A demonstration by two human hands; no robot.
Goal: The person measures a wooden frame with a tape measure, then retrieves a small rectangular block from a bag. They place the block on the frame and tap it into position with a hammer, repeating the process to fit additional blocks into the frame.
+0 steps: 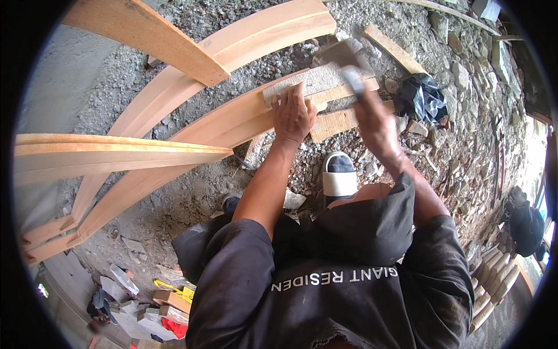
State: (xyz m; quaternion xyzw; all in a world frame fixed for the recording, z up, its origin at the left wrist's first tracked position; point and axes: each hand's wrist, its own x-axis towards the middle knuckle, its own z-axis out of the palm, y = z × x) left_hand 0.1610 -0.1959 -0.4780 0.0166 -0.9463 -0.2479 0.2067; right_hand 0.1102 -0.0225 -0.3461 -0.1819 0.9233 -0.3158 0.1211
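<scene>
My left hand (pixel 293 114) grips the near side of a rough, light grey block (pixel 321 81), its fingers bent over the edge. The block lies along wooden pieces near the end of a long timber frame member (pixel 218 131). My right hand (pixel 375 125) is closed round the handle of a broad-bladed hand tool (pixel 344 56). Motion smears the tool, so its exact kind is unclear. Its flat blade appears over the far right end of the block; whether it touches cannot be told. A short board (pixel 334 125) lies on the ground between my hands.
A curved timber frame (pixel 256 41) extends beyond the block, with a plank (pixel 151 38) across it. Another beam (pixel 122 154) juts in from the left. Rubble (pixel 459 128) covers the ground. A black plastic bag (pixel 421 99) sits right of my right hand; stacked wood (pixel 494 279) stands lower right.
</scene>
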